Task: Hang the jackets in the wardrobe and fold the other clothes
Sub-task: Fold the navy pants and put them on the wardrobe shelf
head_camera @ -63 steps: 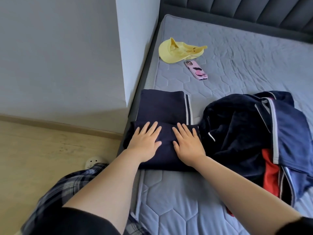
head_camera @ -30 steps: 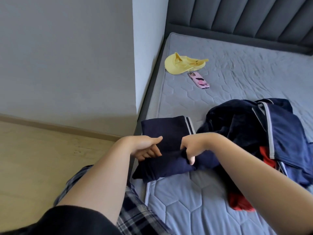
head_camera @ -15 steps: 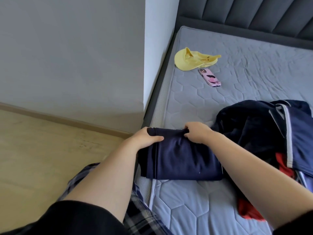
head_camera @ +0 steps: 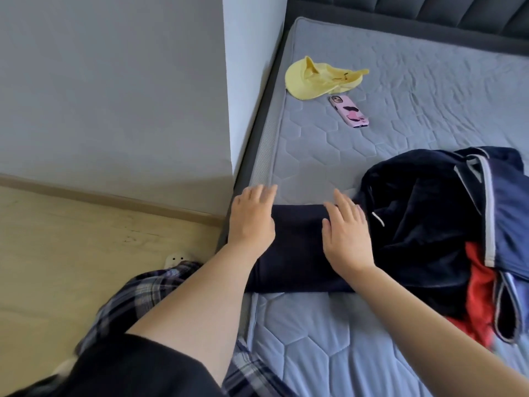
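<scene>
A folded navy garment (head_camera: 297, 247) lies at the left edge of the grey mattress (head_camera: 329, 348). My left hand (head_camera: 252, 217) rests flat on its left end, fingers spread and reaching past its far edge. On the garment's right end my right hand (head_camera: 345, 233) lies flat too. Both hands hold nothing. To the right is a heap of clothes (head_camera: 446, 224): dark navy fabric, a blue jacket with grey stripes, and something red underneath.
A yellow cap (head_camera: 317, 78) and a pink phone (head_camera: 349, 110) lie farther up the mattress. A grey wall corner (head_camera: 226, 90) stands left of the bed. Wooden floor (head_camera: 57, 253) lies below it. My plaid trouser leg (head_camera: 137, 296) is at the bed's edge.
The hands folded the near part of the navy garment over, making a smaller bundle. They let go of its far edge and now lie flat on top.
</scene>
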Demonstrator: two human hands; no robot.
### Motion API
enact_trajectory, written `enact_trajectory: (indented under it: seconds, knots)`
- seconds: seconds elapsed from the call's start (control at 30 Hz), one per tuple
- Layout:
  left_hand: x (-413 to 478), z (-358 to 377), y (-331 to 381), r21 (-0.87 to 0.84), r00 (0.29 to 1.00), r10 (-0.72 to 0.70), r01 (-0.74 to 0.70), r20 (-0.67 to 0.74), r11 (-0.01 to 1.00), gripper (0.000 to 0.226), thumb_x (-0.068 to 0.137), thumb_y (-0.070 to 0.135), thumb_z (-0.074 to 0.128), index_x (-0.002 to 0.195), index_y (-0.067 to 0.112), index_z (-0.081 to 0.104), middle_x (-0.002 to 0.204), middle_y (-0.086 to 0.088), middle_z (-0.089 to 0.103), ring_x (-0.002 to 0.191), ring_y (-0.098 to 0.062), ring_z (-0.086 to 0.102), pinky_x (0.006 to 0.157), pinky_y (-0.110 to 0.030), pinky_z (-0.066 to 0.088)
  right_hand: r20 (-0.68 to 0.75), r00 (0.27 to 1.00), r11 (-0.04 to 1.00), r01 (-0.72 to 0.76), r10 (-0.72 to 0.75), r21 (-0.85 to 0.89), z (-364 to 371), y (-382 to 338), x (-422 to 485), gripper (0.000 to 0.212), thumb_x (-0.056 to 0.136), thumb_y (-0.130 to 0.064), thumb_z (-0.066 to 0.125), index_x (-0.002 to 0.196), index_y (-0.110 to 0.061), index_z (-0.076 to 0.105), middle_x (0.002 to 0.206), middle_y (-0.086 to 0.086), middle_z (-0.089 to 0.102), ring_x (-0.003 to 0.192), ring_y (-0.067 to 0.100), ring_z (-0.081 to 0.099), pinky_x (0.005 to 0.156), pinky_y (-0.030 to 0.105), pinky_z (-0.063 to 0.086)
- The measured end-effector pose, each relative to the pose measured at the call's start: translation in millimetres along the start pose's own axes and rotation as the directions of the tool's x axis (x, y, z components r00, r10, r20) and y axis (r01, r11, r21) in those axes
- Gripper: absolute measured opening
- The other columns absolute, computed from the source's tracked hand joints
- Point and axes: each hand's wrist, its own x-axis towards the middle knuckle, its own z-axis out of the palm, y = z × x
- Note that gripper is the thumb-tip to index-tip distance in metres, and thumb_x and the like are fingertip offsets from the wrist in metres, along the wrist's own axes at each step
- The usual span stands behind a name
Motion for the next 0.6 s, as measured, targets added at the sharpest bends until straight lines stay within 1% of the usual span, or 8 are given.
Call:
enact_trajectory:
  seconds: [0.1,0.2,0.27,0.33,0.4,0.43,0.5,0.6]
  knots:
    - [-5,5,18,-0.132,0.934,0.353,-0.357,-0.056,0.925,0.033,0.082,0.006,0.059,0.115,0.005,0.064,0.114,-0.009,0.062,0.109,-0.031,0.053,0.090,-0.046,0.046,-0.182,0.961,0.943,-0.149,0.209,0.297,-15,2,-32,0.025,0.090,-0.014,0.042,0.102,-0.006,0.062,0.102,0.004,0.058,0.096,0.025,0.054,0.083,0.030,0.040]
    - [-20,24,27,-0.048,0.893,0.394,-0.393,0.218,0.918,0.047,0.098,0.024,0.044,0.144,0.016,0.039,0.150,-0.008,0.036,0.138,-0.028,0.030,0.112,-0.048,0.028,-0.091,0.905,0.839,-0.342,0.415,0.422,-19,12,-58,0.019,0.091,-0.005,0.044,0.099,-0.008,0.061,0.095,-0.002,0.054,0.095,0.025,0.054,0.081,0.026,0.036]
    - [-27,37,23,0.019,0.876,0.304,-0.335,0.375,0.942,0.054,0.102,0.034,0.029,0.152,0.027,0.011,0.161,0.000,0.007,0.147,-0.023,0.003,0.117,-0.046,0.008,-0.114,0.950,0.920,-0.244,0.290,0.306,-20,12,-74,0.028,0.090,-0.008,0.041,0.109,-0.003,0.062,0.110,0.007,0.057,0.107,0.030,0.051,0.092,0.030,0.037]
    - [-29,43,20,0.028,0.875,0.266,-0.303,0.405,0.953,0.055,0.102,0.038,0.024,0.152,0.031,0.001,0.161,0.003,-0.002,0.147,-0.020,-0.006,0.117,-0.045,0.001,-0.048,0.998,0.989,0.054,-0.048,0.140,-16,6,-88,0.043,0.087,-0.013,0.041,0.124,-0.004,0.059,0.133,0.012,0.053,0.124,0.029,0.045,0.104,0.039,0.035]
    - [-29,46,18,0.047,0.880,0.253,-0.296,0.402,0.954,0.055,0.102,0.039,0.023,0.152,0.034,-0.001,0.161,0.004,-0.004,0.147,-0.019,-0.007,0.117,-0.045,0.001,0.131,0.941,0.948,0.317,-0.311,-0.025,-9,8,-102,0.050,0.080,-0.013,0.056,0.130,-0.010,0.058,0.142,0.008,0.049,0.132,0.026,0.044,0.105,0.047,0.039]
    - [-30,47,16,0.061,0.883,0.236,-0.284,0.406,0.957,0.055,0.102,0.041,0.022,0.151,0.035,-0.002,0.161,0.005,-0.004,0.147,-0.019,-0.007,0.117,-0.045,0.001,0.195,0.935,0.947,0.315,-0.297,-0.065,-5,15,-106,0.058,0.074,-0.008,0.066,0.131,-0.010,0.057,0.142,0.007,0.049,0.131,0.025,0.046,0.100,0.049,0.043]
    - [-32,49,14,0.081,0.887,0.190,-0.245,0.420,0.966,0.055,0.102,0.042,0.020,0.151,0.037,-0.004,0.161,0.005,-0.006,0.147,-0.019,-0.007,0.117,-0.045,0.001,0.190,0.980,0.998,-0.057,0.056,-0.004,-5,28,-114,0.069,0.071,0.004,0.067,0.137,-0.005,0.049,0.143,0.014,0.046,0.130,0.032,0.047,0.095,0.046,0.048]
    - [-31,50,14,0.077,0.885,0.143,-0.196,0.443,0.978,0.054,0.102,0.043,0.018,0.150,0.038,-0.006,0.160,0.007,-0.008,0.147,-0.019,-0.008,0.117,-0.045,0.000,0.047,0.865,0.841,-0.497,0.499,0.214,-2,33,-129,0.048,0.082,0.004,0.059,0.130,0.003,0.053,0.112,0.025,0.061,0.105,0.040,0.056,0.091,0.039,0.043]
